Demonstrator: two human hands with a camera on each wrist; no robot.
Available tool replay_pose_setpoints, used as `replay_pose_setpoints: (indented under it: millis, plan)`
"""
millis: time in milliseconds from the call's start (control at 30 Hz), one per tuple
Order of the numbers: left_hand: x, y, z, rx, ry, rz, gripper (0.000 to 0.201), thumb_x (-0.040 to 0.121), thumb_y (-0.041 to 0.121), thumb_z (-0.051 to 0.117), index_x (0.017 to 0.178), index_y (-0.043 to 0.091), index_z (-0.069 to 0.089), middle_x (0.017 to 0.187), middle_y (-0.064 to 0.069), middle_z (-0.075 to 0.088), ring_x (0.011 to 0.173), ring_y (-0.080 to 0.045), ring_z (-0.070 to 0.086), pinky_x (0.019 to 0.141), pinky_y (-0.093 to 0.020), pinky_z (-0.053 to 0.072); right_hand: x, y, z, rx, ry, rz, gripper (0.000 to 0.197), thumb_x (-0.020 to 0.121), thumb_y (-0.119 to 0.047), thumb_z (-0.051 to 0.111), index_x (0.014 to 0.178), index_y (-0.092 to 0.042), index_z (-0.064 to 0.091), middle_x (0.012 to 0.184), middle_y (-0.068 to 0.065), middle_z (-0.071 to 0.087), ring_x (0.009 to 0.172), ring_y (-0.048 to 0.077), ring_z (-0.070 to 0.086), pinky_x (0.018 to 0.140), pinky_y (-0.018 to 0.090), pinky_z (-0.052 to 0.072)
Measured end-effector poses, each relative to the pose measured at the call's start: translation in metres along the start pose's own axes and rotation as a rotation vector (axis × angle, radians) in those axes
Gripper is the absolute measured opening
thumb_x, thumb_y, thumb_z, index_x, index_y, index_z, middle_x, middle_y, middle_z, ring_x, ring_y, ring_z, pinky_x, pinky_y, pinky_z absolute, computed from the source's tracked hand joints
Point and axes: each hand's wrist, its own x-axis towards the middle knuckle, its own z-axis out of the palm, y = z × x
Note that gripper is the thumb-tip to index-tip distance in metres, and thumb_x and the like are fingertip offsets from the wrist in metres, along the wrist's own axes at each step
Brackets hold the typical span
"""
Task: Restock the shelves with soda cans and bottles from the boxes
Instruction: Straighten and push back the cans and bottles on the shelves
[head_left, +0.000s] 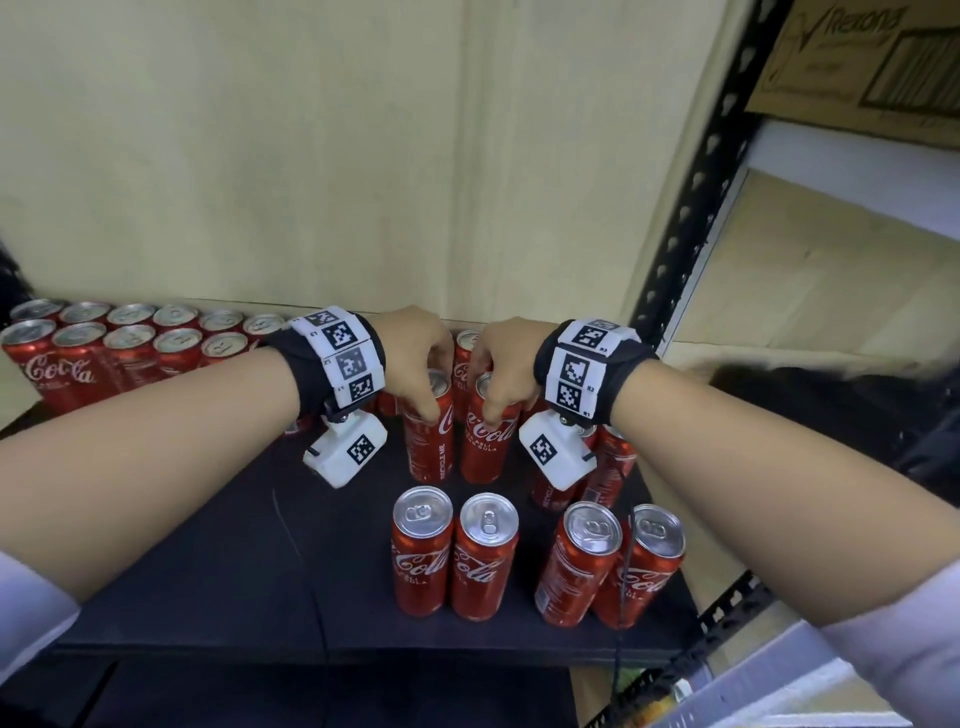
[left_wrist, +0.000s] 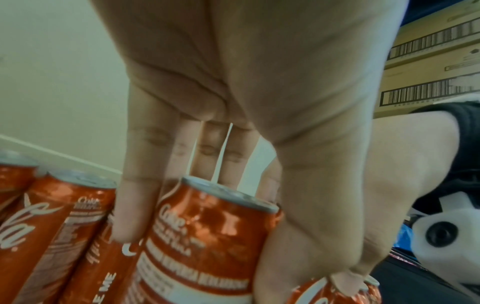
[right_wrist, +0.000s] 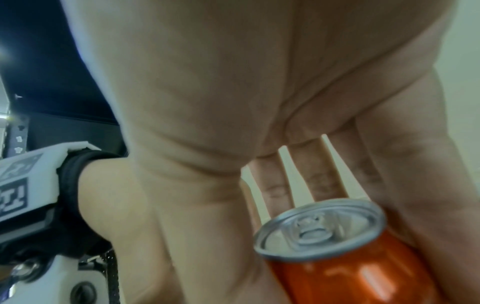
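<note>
Two slim red cola cans stand side by side on the black shelf (head_left: 208, 545). My left hand (head_left: 415, 364) grips the left can (head_left: 428, 447) from above, fingers and thumb round its top; in the left wrist view that can (left_wrist: 207, 236) sits between thumb and fingers. My right hand (head_left: 501, 369) grips the right can (head_left: 485, 447) the same way; in the right wrist view its silver lid (right_wrist: 319, 228) shows between thumb and fingers. Both cans look upright; I cannot tell whether they touch the shelf.
Two rows of red cans (head_left: 130, 343) line the back left. Pairs of cans stand at the front middle (head_left: 452, 551) and front right (head_left: 608, 566), with more behind my right wrist (head_left: 608, 467). A black upright post (head_left: 691, 197) and a cardboard box (head_left: 857, 57) are at the right.
</note>
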Motion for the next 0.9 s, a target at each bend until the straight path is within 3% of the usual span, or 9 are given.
replay_pose_setpoints:
  millis: [133, 267, 367, 567, 700, 900]
  plan:
    - [0.003, 0.005, 0.014, -0.015, -0.030, -0.024, 0.051, 0.050, 0.042, 0.091, 0.095, 0.028, 0.072, 0.085, 0.010, 0.071, 0.078, -0.010, 0.067, 0.075, -0.039, 0.061, 0.003, 0.000, 0.009, -0.012, -0.035, -0.006, 0.053, 0.066, -0.034, 0.090, 0.114, -0.020, 0.073, 0.088, -0.005, 0.072, 0.040, 0.000, 0.058, 0.051, 0.020, 0.053]
    - [0.007, 0.007, 0.021, -0.013, -0.044, -0.027, 0.057, 0.047, 0.045, 0.091, 0.098, 0.028, 0.072, 0.087, 0.010, 0.071, 0.081, -0.010, 0.068, 0.076, -0.038, 0.061, 0.004, -0.002, 0.018, -0.075, -0.035, -0.001, 0.054, 0.065, -0.041, 0.090, 0.112, -0.020, 0.074, 0.083, -0.005, 0.071, 0.062, 0.009, 0.063, 0.061, 0.024, 0.056]
    - [0.011, 0.008, 0.025, -0.035, -0.066, -0.019, 0.055, 0.050, 0.040, 0.093, 0.098, 0.026, 0.071, 0.090, 0.007, 0.072, 0.082, -0.012, 0.069, 0.076, -0.037, 0.062, 0.005, -0.001, 0.021, -0.068, -0.042, -0.011, 0.051, 0.067, -0.040, 0.089, 0.110, -0.019, 0.074, 0.075, -0.007, 0.066, 0.062, 0.008, 0.060, 0.056, 0.022, 0.050]
    - [0.015, 0.010, 0.030, -0.059, -0.090, -0.008, 0.055, 0.053, 0.036, 0.093, 0.102, 0.026, 0.070, 0.090, 0.010, 0.071, 0.081, -0.010, 0.068, 0.075, -0.034, 0.061, 0.010, -0.003, 0.031, -0.063, -0.037, -0.001, 0.051, 0.066, -0.040, 0.088, 0.108, -0.015, 0.074, 0.095, 0.002, 0.075, 0.087, 0.020, 0.070, 0.070, 0.029, 0.055]
    - [0.015, 0.009, 0.034, -0.094, -0.077, -0.015, 0.054, 0.055, 0.033, 0.092, 0.103, 0.023, 0.070, 0.091, 0.008, 0.072, 0.082, -0.011, 0.069, 0.075, -0.034, 0.062, 0.012, -0.003, 0.033, -0.043, -0.024, -0.004, 0.047, 0.066, -0.036, 0.088, 0.105, -0.013, 0.074, 0.096, 0.004, 0.075, 0.088, 0.022, 0.071, 0.061, 0.025, 0.050]
    - [0.016, 0.008, 0.034, -0.153, -0.106, -0.068, 0.051, 0.052, 0.034, 0.097, 0.095, 0.024, 0.071, 0.088, 0.005, 0.075, 0.076, -0.013, 0.073, 0.065, -0.030, 0.063, 0.014, -0.005, 0.033, -0.070, -0.022, -0.010, 0.042, 0.062, -0.037, 0.091, 0.095, -0.016, 0.076, 0.083, 0.001, 0.074, 0.078, 0.019, 0.070, 0.058, 0.025, 0.051]
